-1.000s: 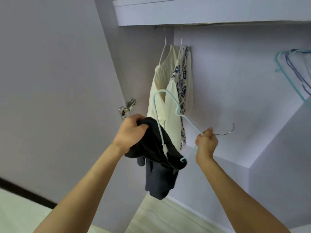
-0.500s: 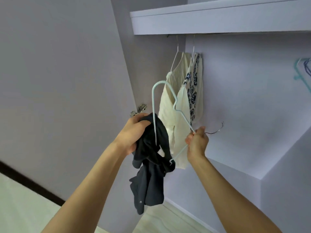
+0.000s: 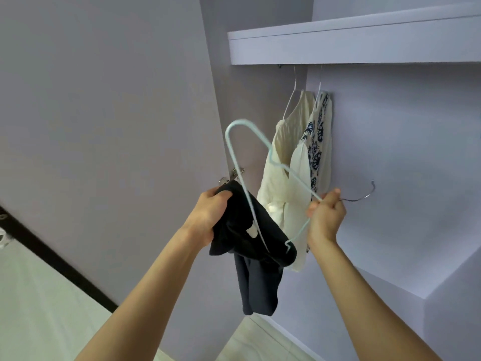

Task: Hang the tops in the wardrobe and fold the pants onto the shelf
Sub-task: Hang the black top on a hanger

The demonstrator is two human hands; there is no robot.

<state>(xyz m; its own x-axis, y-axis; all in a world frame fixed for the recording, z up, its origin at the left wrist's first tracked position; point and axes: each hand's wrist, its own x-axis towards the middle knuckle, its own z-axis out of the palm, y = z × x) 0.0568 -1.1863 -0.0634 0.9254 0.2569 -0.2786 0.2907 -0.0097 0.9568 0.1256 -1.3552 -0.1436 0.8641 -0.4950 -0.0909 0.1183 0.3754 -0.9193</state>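
My left hand [image 3: 209,216] grips a bunched dark top [image 3: 256,259] that hangs down in front of the wardrobe. My right hand [image 3: 325,217] holds a light-blue wire hanger [image 3: 235,157] near its neck, with the metal hook [image 3: 363,196] sticking out to the right. One end of the hanger is inside the dark top. Behind them a cream top [image 3: 279,162] and a white top with a blue pattern [image 3: 318,134] hang on white hangers from the rail under the upper shelf [image 3: 351,45].
The open wardrobe door [image 3: 104,126] stands at the left with a metal hinge [image 3: 235,175] at its edge. A lower shelf [image 3: 406,269] runs along the right. Pale floor shows below.
The view has shifted left, so the hanging tops and shelf sit further right. The hanger has tilted more upright and its end has gone further into the dark top. Both hands keep their hold.
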